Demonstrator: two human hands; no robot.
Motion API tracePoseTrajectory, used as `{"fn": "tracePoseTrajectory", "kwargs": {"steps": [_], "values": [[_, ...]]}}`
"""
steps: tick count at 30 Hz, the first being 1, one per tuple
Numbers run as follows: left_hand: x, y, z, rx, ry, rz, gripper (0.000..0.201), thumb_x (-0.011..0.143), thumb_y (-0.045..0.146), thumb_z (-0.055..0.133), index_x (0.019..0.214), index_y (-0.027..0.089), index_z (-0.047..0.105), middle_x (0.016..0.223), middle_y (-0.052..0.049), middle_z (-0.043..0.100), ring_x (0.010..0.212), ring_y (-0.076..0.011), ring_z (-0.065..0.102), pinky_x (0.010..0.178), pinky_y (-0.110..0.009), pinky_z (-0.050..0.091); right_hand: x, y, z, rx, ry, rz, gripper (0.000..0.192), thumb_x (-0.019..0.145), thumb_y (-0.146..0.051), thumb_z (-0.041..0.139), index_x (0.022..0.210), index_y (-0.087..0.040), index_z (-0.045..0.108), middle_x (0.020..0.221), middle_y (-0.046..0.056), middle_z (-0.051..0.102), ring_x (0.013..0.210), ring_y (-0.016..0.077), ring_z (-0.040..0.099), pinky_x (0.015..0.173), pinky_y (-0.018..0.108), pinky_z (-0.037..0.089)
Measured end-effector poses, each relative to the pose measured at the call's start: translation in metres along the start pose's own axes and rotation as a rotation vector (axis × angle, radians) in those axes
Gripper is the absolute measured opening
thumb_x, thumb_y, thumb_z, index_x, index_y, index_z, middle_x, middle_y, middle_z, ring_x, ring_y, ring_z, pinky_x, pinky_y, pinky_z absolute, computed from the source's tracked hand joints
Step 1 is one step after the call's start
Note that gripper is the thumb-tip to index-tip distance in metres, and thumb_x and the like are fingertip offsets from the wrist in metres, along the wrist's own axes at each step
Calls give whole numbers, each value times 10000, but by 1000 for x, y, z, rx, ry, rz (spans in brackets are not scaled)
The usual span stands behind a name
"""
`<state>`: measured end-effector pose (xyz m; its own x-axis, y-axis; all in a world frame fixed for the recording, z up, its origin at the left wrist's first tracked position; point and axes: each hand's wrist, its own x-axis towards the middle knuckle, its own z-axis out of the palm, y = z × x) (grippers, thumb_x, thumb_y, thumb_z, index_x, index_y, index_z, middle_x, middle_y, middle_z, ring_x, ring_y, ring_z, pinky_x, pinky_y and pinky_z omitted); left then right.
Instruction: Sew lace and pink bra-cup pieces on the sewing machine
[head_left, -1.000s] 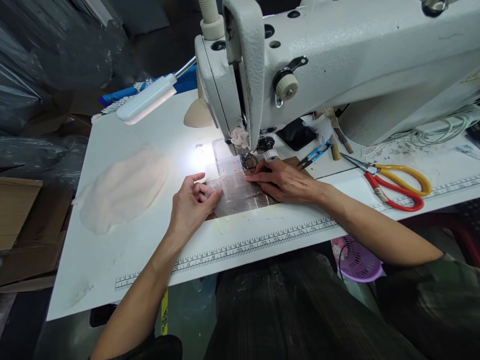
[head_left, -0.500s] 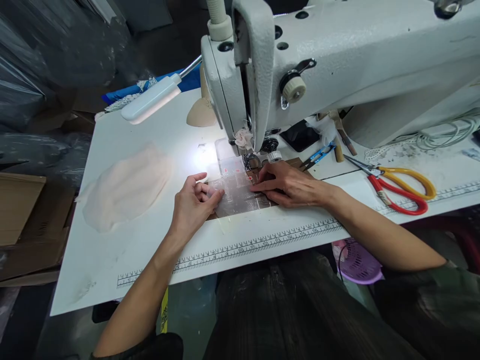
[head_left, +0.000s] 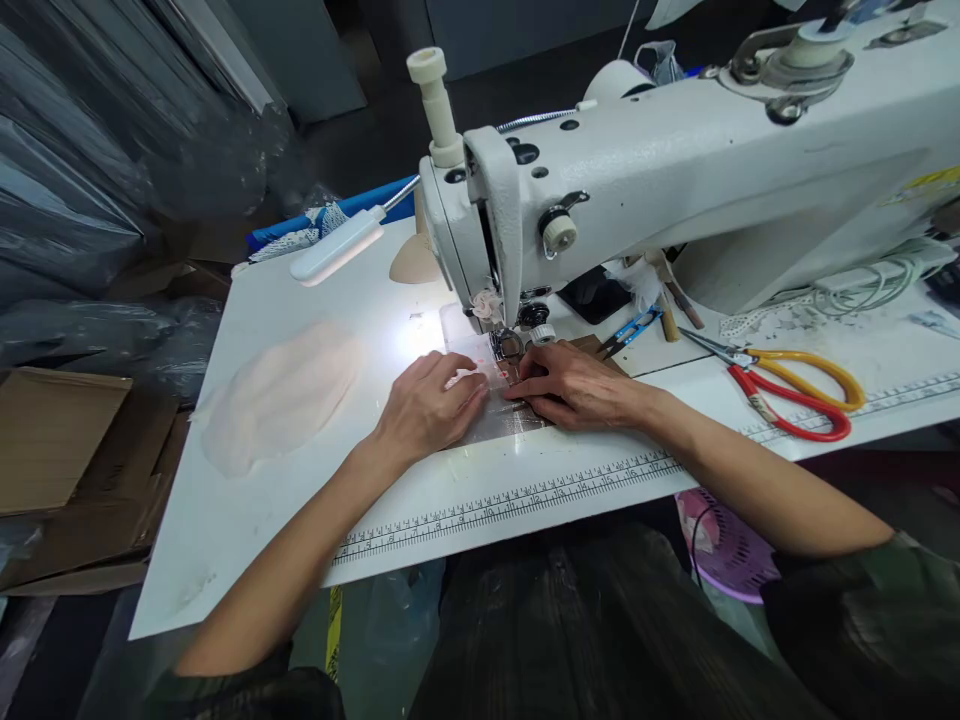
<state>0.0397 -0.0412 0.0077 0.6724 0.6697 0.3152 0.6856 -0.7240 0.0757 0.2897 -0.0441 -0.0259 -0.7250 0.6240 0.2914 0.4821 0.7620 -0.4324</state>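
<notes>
A clear, grid-marked plastic sheet is lying under the sewing machine needle. The left hand and right hand are pressing flat on it, fingers extended, gripping nothing; the white surface is lying bare leftward.

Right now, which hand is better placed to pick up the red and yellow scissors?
The right hand, probably. The scissors lie on the table to its right, beyond its wrist, whereas the left hand rests on the clear sheet further left and would have to cross over.
</notes>
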Motion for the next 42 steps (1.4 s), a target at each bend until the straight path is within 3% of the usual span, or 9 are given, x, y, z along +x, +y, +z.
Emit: {"fn": "tracePoseTrajectory", "kwargs": {"steps": [3, 7, 14, 20, 31, 42], "values": [[16, -7, 8, -24, -115, 159, 270, 946, 315, 463, 1003, 177, 688, 1073, -123, 678, 846, -228, 594, 749, -404, 480, 0, -2, 0, -5, 12, 26, 331, 893, -213, 536, 1177, -253, 701, 1069, 100, 584, 992, 219, 526, 889, 431, 452], [25, -16, 15, -54, -209, 159, 322, 947, 361, 444, 1023, 171, 693, 1213, -141, 639, 903, -256, 581, 776, -427, 442, 1, -2, 4, -2, 52, 40, 302, 885, -203, 544, 1129, -245, 718, 1051, 100, 589, 977, 220, 527, 875, 428, 464], [27, -19, 15, 178, -258, 160, 417, 981, 385, 361, 1128, 150, 672, 1291, -133, 613, 946, -288, 543, 744, -410, 362, 3, -2, 14, -48, 149, 84, 310, 920, -204, 509, 1170, -214, 692, 1039, 121, 582, 928, 223, 526, 827, 412, 481], [21, -21, 16, 83, -241, 116, 523, 971, 448, 367, 1338, 117, 540, 1436, -123, 516, 1071, -323, 514, 849, -455, 358, 1, -4, 15, -60, 137, 109, 309, 943, -228, 484, 1179, -222, 683, 1068, 126, 566, 975, 228, 516, 857, 416, 474], [17, -23, 25, -102, -170, 55, 481, 917, 405, 489, 1347, 200, 550, 1415, -121, 538, 1123, -348, 521, 964, -569, 331, -1, -3, 18, -69, 135, 114, 326, 944, -220, 471, 1207, -223, 662, 1063, 123, 551, 965, 224, 506, 857, 417, 470], [16, -22, 26, -114, -120, 56, 471, 914, 418, 488, 1328, 208, 568, 1387, -117, 566, 1109, -342, 535, 926, -545, 354, 0, -4, 17, -62, 167, 102, 309, 949, -240, 455, 1152, -247, 688, 1012, 105, 555, 933, 205, 516, 854, 405, 491]]}}
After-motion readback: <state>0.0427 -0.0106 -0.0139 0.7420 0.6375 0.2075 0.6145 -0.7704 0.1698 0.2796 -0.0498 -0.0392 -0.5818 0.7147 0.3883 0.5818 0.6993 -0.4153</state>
